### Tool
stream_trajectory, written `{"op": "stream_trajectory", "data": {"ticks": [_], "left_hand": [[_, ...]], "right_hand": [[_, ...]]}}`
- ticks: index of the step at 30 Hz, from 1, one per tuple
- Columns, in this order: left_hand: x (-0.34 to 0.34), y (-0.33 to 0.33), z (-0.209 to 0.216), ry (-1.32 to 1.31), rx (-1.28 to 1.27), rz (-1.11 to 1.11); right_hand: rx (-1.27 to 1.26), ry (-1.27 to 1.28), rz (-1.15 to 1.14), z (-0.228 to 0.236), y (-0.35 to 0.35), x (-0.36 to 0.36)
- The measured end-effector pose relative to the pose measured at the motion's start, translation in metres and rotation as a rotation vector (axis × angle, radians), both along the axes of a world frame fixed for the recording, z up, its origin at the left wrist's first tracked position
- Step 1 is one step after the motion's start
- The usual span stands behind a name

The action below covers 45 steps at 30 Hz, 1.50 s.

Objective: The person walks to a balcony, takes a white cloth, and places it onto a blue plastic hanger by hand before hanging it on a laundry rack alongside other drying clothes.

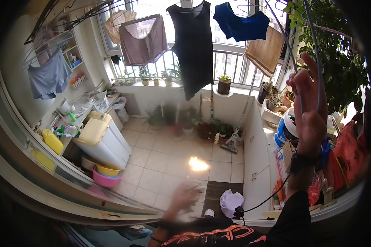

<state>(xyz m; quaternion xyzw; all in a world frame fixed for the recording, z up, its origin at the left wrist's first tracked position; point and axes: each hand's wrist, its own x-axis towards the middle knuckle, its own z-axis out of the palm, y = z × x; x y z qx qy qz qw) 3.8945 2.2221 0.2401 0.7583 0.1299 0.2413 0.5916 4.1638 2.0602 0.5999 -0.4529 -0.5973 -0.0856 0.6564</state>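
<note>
At the right, my right hand is raised, with its fingers curled round a grey-blue wire clothes hanger. Two strands of the hanger run up past the top of the view, so its whole shape is not seen. Low in the middle, my left hand is smeared by motion. It is closed on a pale crumpled cloth, whose kind I cannot make out. Beyond my hands hang a black sleeveless top, a dark blue garment, mauve shorts and a brown cloth.
Light blue shorts hang at the left above a white washing machine and stacked basins. Potted plants line the window sill. A mop leans by white cabinets. A lilac cloth-like item lies on a dark mat.
</note>
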Motion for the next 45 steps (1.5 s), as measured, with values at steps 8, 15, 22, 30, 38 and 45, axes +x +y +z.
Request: {"op": "stream_trajectory", "data": {"ticks": [8, 15, 22, 30, 38, 45], "left_hand": [[0.016, -0.016, 0.045, -0.026, -0.299, 0.097], [0.013, 0.003, 0.018, -0.260, -0.318, 0.009], [0.030, -0.004, 0.065, -0.360, -0.653, 0.103], [0.054, -0.005, 0.026, -0.010, -0.316, -0.399], [0.025, 0.037, -0.007, 0.145, -0.093, 0.239], [-0.027, 0.066, -0.048, 0.473, 0.280, 0.271]], "right_hand": [[-0.037, 0.191, -0.136, -0.127, -0.037, -0.046], [-0.326, 0.176, -0.007, -0.193, -0.045, -0.048], [-0.742, 0.738, 0.259, -0.307, -0.035, -0.045], [-0.724, 0.891, 0.445, -0.337, 0.026, -0.074], [-0.702, 1.288, -0.008, -0.388, -0.005, 0.000], [-0.546, 1.289, 0.078, -0.352, -0.011, 0.027]]}}
